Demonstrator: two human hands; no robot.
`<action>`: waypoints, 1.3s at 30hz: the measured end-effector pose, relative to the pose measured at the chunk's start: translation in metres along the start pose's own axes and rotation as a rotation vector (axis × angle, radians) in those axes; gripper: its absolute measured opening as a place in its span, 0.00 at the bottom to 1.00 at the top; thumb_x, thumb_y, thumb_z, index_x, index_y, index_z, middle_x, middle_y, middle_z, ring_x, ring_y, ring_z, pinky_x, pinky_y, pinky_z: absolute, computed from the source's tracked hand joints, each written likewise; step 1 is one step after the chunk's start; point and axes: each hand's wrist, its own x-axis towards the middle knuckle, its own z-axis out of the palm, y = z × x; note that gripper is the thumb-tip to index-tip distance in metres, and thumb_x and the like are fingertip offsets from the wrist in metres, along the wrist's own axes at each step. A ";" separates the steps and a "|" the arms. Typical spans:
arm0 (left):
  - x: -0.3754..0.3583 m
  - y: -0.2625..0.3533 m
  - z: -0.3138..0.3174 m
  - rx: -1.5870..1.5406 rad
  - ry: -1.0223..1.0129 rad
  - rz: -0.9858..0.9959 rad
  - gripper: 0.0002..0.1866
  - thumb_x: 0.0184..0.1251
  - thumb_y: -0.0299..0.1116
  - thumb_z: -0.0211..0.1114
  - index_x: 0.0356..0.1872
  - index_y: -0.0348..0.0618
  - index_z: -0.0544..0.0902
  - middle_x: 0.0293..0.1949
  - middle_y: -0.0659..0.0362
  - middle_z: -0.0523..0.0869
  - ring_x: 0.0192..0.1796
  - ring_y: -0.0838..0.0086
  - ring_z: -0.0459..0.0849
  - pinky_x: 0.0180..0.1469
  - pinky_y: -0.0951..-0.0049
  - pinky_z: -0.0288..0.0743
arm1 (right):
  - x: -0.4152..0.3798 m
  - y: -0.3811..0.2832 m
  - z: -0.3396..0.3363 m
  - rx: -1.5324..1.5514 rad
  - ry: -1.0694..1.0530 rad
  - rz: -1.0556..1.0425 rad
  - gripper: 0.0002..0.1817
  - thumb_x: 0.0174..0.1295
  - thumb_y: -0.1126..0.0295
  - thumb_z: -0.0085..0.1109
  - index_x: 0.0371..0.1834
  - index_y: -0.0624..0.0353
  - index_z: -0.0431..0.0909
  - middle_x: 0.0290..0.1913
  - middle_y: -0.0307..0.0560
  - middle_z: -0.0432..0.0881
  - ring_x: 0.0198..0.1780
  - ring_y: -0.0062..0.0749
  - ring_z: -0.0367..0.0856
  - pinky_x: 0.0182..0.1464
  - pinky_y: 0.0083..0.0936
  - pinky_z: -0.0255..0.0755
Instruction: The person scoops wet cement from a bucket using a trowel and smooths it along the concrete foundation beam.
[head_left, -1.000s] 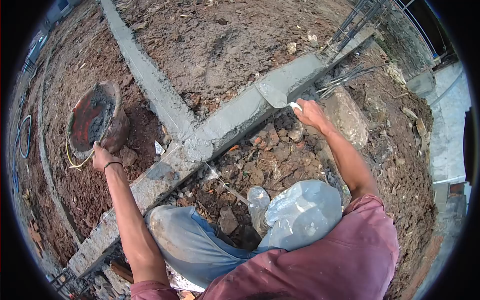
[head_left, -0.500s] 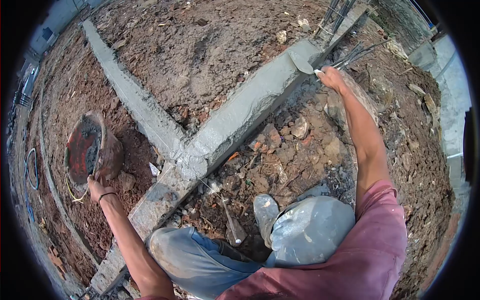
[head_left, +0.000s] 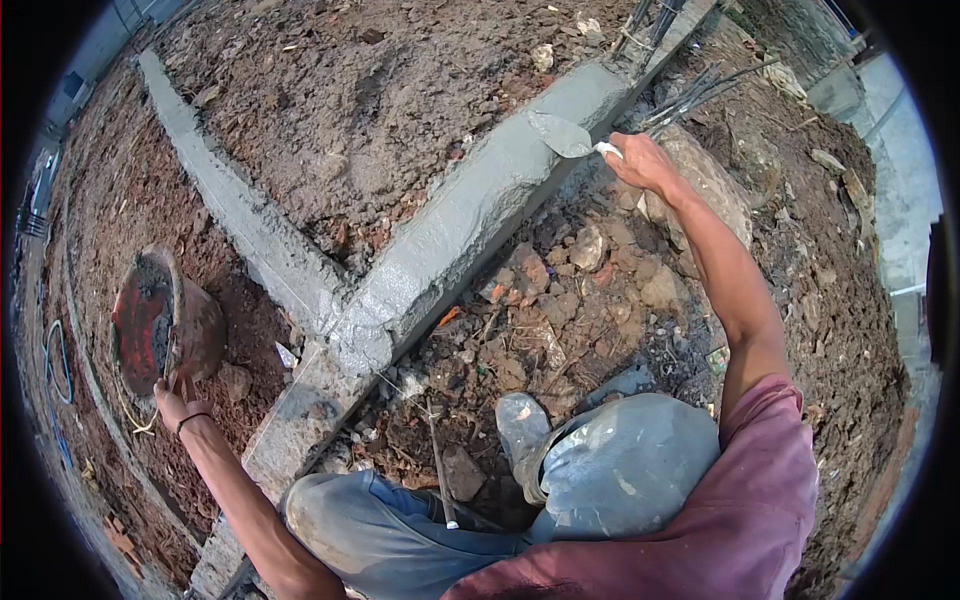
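Note:
My right hand [head_left: 645, 162] is closed round the pale handle of a trowel [head_left: 560, 134]. The trowel's blade lies on the wet mortar [head_left: 450, 225] that coats the top of a long concrete beam. At the left, my left hand [head_left: 180, 403] grips the near rim of a bucket [head_left: 203, 325], which is tipped so that its mouth faces left. Grey mortar [head_left: 152, 283] clings inside it, against a reddish inner wall. The fingers of my left hand are partly hidden at the rim.
A second beam [head_left: 215, 185] branches off to the upper left. Steel rods [head_left: 690, 100] stick out at the upper right. Rubble and stones [head_left: 588, 248] lie beside the beam, with a thin rod [head_left: 440, 470] near my knees. A blue hose [head_left: 58, 365] lies far left.
The trowel has slid along the beam toward me and to the left, with my right hand on it. My left hand still holds the bucket; the whole view has shifted slightly.

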 end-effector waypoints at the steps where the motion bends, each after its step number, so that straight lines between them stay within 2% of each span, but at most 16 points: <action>1: 0.001 -0.001 0.000 -0.002 0.004 -0.003 0.20 0.80 0.50 0.52 0.67 0.62 0.74 0.52 0.64 0.86 0.65 0.61 0.79 0.65 0.13 0.24 | 0.012 0.018 0.003 -0.003 -0.001 -0.004 0.14 0.63 0.64 0.60 0.41 0.65 0.82 0.34 0.67 0.84 0.43 0.64 0.84 0.45 0.55 0.74; 7: -0.005 0.001 0.002 0.028 0.052 0.024 0.20 0.80 0.50 0.52 0.66 0.59 0.74 0.50 0.65 0.86 0.59 0.64 0.83 0.68 0.16 0.31 | 0.060 0.100 0.004 -0.094 0.148 0.046 0.15 0.62 0.61 0.62 0.40 0.63 0.84 0.37 0.64 0.85 0.45 0.63 0.84 0.49 0.51 0.77; 12: -0.028 0.004 0.012 0.018 0.077 0.039 0.18 0.79 0.49 0.52 0.63 0.58 0.76 0.49 0.66 0.86 0.58 0.65 0.83 0.68 0.16 0.29 | 0.089 0.162 0.020 -0.194 0.182 0.070 0.18 0.62 0.58 0.61 0.42 0.64 0.85 0.40 0.65 0.85 0.44 0.64 0.83 0.48 0.50 0.77; 14: -0.034 0.005 0.014 0.052 0.107 0.055 0.17 0.79 0.49 0.53 0.61 0.57 0.76 0.47 0.66 0.86 0.56 0.65 0.83 0.70 0.19 0.39 | 0.100 0.173 0.027 -0.239 0.181 0.218 0.19 0.62 0.56 0.61 0.38 0.63 0.87 0.42 0.67 0.85 0.46 0.63 0.84 0.50 0.49 0.77; 15: -0.026 0.004 0.011 0.053 0.110 0.054 0.17 0.79 0.49 0.53 0.61 0.57 0.76 0.47 0.66 0.86 0.56 0.65 0.83 0.70 0.19 0.39 | 0.100 0.168 0.026 -0.239 0.179 0.215 0.19 0.62 0.56 0.61 0.38 0.63 0.87 0.42 0.67 0.85 0.46 0.63 0.84 0.50 0.49 0.77; 17: -0.002 0.002 0.000 0.030 0.060 0.061 0.16 0.79 0.49 0.53 0.59 0.56 0.76 0.45 0.65 0.85 0.54 0.64 0.83 0.70 0.26 0.52 | 0.091 0.145 0.018 -0.098 0.191 0.491 0.22 0.62 0.54 0.59 0.40 0.65 0.86 0.47 0.68 0.85 0.54 0.64 0.83 0.57 0.47 0.77; 20: 0.002 0.004 -0.003 0.040 0.043 0.038 0.16 0.79 0.48 0.52 0.58 0.56 0.76 0.45 0.65 0.85 0.53 0.64 0.83 0.69 0.33 0.62 | 0.064 0.106 0.016 -0.056 0.251 0.457 0.24 0.63 0.52 0.58 0.48 0.64 0.85 0.47 0.69 0.86 0.54 0.64 0.83 0.56 0.48 0.76; 23: 0.023 0.000 -0.011 0.020 0.010 0.051 0.14 0.80 0.48 0.51 0.56 0.57 0.76 0.44 0.65 0.85 0.55 0.64 0.83 0.70 0.26 0.53 | 0.020 0.073 0.042 0.000 0.412 0.392 0.25 0.64 0.50 0.60 0.51 0.60 0.85 0.45 0.68 0.86 0.51 0.63 0.85 0.53 0.49 0.76; 26: -0.013 0.004 0.004 -0.004 0.010 0.013 0.11 0.81 0.47 0.49 0.54 0.60 0.74 0.46 0.64 0.88 0.61 0.65 0.82 0.66 0.15 0.30 | -0.057 -0.046 0.024 0.281 0.166 0.344 0.22 0.65 0.51 0.61 0.51 0.59 0.85 0.41 0.65 0.87 0.45 0.58 0.86 0.48 0.44 0.76; 27: 0.023 -0.002 -0.011 -0.044 -0.048 0.035 0.10 0.81 0.46 0.48 0.54 0.60 0.74 0.47 0.63 0.88 0.60 0.66 0.82 0.65 0.15 0.27 | -0.079 -0.077 0.025 0.334 0.131 0.293 0.21 0.66 0.53 0.61 0.51 0.59 0.85 0.39 0.63 0.87 0.42 0.54 0.87 0.46 0.41 0.76; 28: -0.004 0.004 0.002 0.025 -0.002 0.042 0.10 0.81 0.43 0.49 0.52 0.55 0.74 0.45 0.59 0.88 0.54 0.64 0.85 0.67 0.21 0.50 | -0.098 -0.113 0.021 0.411 0.040 0.325 0.20 0.66 0.55 0.62 0.50 0.60 0.85 0.38 0.60 0.87 0.40 0.48 0.86 0.44 0.39 0.77; 29: 0.037 -0.005 -0.014 -0.006 -0.070 0.132 0.08 0.80 0.38 0.52 0.49 0.47 0.75 0.43 0.54 0.87 0.45 0.62 0.87 0.60 0.44 0.76 | -0.118 -0.146 0.020 0.482 -0.054 0.360 0.19 0.66 0.57 0.62 0.50 0.61 0.85 0.36 0.58 0.87 0.37 0.43 0.86 0.42 0.36 0.77; 31: 0.019 -0.007 -0.006 -0.050 -0.053 0.213 0.08 0.78 0.34 0.54 0.47 0.40 0.76 0.41 0.52 0.85 0.38 0.61 0.87 0.49 0.62 0.85 | -0.154 -0.188 0.030 0.629 -0.171 0.242 0.18 0.65 0.61 0.63 0.49 0.64 0.83 0.33 0.53 0.86 0.34 0.35 0.84 0.39 0.34 0.76; 33: 0.014 -0.009 -0.002 -0.102 -0.035 0.210 0.08 0.78 0.32 0.55 0.48 0.39 0.78 0.40 0.53 0.85 0.39 0.62 0.87 0.50 0.58 0.85 | -0.176 -0.217 0.035 0.791 -0.417 0.184 0.16 0.64 0.66 0.63 0.49 0.65 0.81 0.33 0.51 0.85 0.33 0.33 0.83 0.38 0.33 0.76; 37: -0.004 -0.007 0.005 -0.129 -0.043 0.168 0.09 0.77 0.30 0.56 0.47 0.33 0.79 0.40 0.50 0.84 0.37 0.61 0.88 0.45 0.59 0.87 | -0.194 -0.252 0.043 0.688 -0.524 0.080 0.13 0.65 0.70 0.63 0.49 0.63 0.79 0.33 0.50 0.84 0.32 0.31 0.83 0.37 0.32 0.76; 39: -0.013 -0.004 0.011 -0.165 -0.022 0.155 0.08 0.75 0.27 0.58 0.46 0.31 0.79 0.40 0.49 0.85 0.36 0.61 0.88 0.41 0.60 0.88 | -0.193 -0.265 0.043 0.841 -0.687 0.246 0.13 0.65 0.69 0.64 0.48 0.62 0.77 0.34 0.51 0.84 0.32 0.32 0.84 0.36 0.34 0.77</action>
